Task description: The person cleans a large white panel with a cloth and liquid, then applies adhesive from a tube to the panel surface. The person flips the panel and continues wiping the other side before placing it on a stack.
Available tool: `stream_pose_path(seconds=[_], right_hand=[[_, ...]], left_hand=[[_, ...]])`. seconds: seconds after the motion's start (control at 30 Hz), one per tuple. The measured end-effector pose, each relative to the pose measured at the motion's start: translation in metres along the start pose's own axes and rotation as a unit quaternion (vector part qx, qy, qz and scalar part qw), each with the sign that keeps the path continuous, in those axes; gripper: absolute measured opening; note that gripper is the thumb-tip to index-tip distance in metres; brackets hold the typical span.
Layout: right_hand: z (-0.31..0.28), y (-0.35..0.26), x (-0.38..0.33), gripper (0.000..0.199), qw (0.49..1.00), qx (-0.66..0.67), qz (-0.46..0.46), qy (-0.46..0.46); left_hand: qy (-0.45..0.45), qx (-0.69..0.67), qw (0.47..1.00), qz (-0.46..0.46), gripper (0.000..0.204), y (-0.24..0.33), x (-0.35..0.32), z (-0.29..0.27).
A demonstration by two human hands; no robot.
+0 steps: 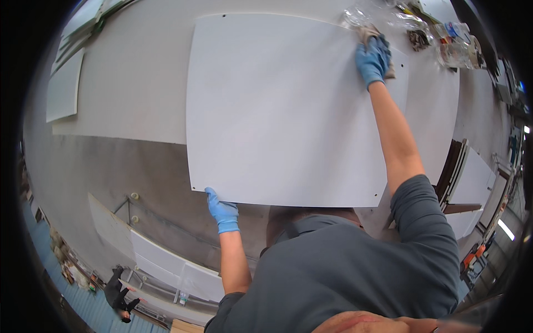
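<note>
A large white panel [283, 111] with small dark holes near its corners lies flat in front of me. My left hand [223, 213], in a blue glove, grips the panel's near edge close to its left corner, the thumb tip on top and the other fingers hidden below. Far out on the panel's right side, my right hand [372, 60], also gloved in blue, is closed on a beige-brown rag [366, 34]. The rag sticks out beyond the fingers and beside the palm, against the panel near its far right corner.
Under the panel is a pale worktable [133, 72]. Clear plastic bottles [455, 54] and a dark crumpled cloth [418, 40] sit at the far right. White boards [65, 89] lie at left; more boards [469, 177] lean at right. A person [117, 294] is in the lower-left background.
</note>
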State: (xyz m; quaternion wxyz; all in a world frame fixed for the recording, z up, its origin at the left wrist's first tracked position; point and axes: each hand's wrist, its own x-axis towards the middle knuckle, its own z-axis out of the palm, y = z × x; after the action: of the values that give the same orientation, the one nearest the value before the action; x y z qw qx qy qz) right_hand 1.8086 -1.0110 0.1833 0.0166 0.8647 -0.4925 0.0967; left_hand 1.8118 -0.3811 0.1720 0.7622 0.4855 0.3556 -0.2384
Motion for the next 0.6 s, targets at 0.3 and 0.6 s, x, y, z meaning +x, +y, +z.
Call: stream_pose_path(seconds=[0.3,0.6], right_hand=[[0.021,-0.182,-0.053,0.022,0.923,0.255,-0.276,0.076],[-0.111,-0.182,-0.407,0.024,0.596,0.417,-0.612,-0.31]], left_hand=[[-0.023,0.033,0.999,-0.011,0.063,0.002,-0.007,-0.004],[-0.08,-0.002,0.991,-0.104,0.08,0.023,-0.01,-0.042]])
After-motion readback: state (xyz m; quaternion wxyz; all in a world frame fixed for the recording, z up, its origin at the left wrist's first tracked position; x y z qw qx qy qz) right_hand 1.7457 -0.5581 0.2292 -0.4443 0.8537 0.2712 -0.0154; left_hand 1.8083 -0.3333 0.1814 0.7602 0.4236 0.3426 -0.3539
